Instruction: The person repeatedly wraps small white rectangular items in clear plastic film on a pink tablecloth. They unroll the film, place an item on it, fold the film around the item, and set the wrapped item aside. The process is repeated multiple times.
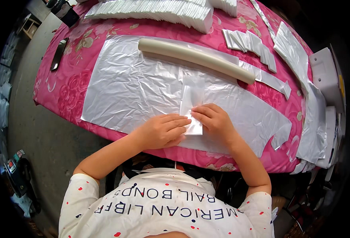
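Observation:
A narrow folded strip of thin, white translucent plastic film lies in front of me, on top of a wide crinkled plastic sheet. My left hand is at the strip's left edge, its fingers close together and bent over the film; its thumb is hidden. From the other side, my right hand pinches the strip near its middle, thumb and fingertips on the film. The strip's near end shows below the fingertips. Beyond my hands, a long cream roll or tube rests slantwise across the sheet.
A pink flowered cloth covers the table. Stacks of folded white film line the far edge, with a smaller fanned pile at right. A black phone lies at left, near a dark cup. White boxes stand at right.

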The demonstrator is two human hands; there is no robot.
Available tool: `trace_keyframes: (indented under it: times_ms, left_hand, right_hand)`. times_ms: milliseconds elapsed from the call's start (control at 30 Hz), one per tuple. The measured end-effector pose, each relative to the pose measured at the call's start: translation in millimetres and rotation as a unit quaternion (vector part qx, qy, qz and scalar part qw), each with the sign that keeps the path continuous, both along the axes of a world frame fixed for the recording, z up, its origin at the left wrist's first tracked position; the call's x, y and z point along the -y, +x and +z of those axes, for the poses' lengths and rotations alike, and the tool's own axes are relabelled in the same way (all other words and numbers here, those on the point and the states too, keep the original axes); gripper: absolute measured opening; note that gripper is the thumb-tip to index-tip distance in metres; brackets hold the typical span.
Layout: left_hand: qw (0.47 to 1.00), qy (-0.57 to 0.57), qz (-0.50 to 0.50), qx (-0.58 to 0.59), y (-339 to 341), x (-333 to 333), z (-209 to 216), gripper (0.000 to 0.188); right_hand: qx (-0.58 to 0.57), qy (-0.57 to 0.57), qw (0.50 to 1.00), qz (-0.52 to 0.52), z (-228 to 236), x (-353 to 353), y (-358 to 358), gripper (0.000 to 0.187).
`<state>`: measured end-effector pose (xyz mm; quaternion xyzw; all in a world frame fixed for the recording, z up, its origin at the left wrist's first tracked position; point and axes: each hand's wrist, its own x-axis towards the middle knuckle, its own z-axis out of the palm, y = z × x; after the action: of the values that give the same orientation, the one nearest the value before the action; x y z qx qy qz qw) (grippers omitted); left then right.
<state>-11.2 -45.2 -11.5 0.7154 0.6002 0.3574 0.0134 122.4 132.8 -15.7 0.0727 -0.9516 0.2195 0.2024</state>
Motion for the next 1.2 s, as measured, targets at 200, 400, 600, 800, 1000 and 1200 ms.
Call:
trace_keyframes:
  times_ms: [200,400,600,800,1000,1200]
  left_hand:
    - [0.997,-0.079,0.015,0.005,1,9,-8,0.050]
    - [0.968,-0.153,0.143,0.138,2,-6,-7,0.053]
    - [0.886,-0.211,0.233,0.340,-14,-36,4,0.057]
    - [0.961,-0.104,0.234,0.107,-15,-38,-2,0.067]
    - [0.976,-0.149,0.155,-0.040,16,-51,-17,0.089]
    - [0.962,-0.201,0.179,-0.048,19,-56,-30,0.108]
  right_hand:
    - [0.015,-0.062,0.998,-0.011,3,13,14,0.029]
    - [0.115,-0.279,0.939,-0.166,6,10,7,0.014]
    - [0.308,-0.398,0.821,-0.271,24,-5,-22,0.025]
    - [0.401,-0.428,0.767,-0.259,26,-23,-36,0.028]
    - [0.428,-0.449,0.744,-0.251,23,-30,-41,0.028]
    - [0.362,-0.427,0.779,-0.283,21,-17,-31,0.022]
